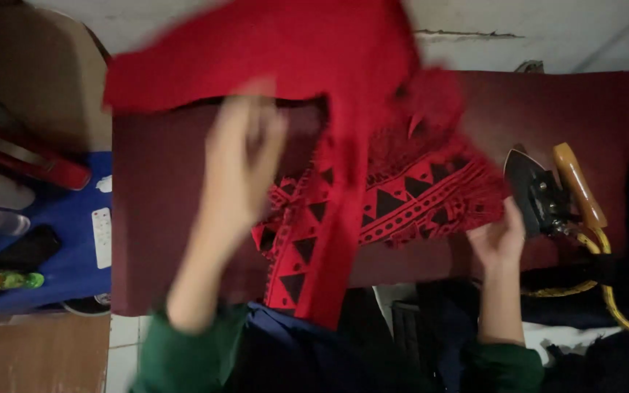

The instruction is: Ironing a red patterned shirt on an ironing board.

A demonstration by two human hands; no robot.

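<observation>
My left hand [245, 156] is raised over the maroon worktop [161, 218], fingers closed on the red cloth [373, 175] with black triangle print, lifting its plain part up. My right hand [500, 236] grips the cloth's fringed edge. The cloth drapes across the worktop's middle; an iron [540, 193] lies just right of it on the worktop

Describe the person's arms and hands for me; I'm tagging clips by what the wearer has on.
Both forearms are bare from wrist to near the elbow, with dark green sleeves bunched at the bottom of the frame. The left hand and right hand wear no gloves; no rings, watch or bracelets are visible, though motion blur softens the left.
</observation>
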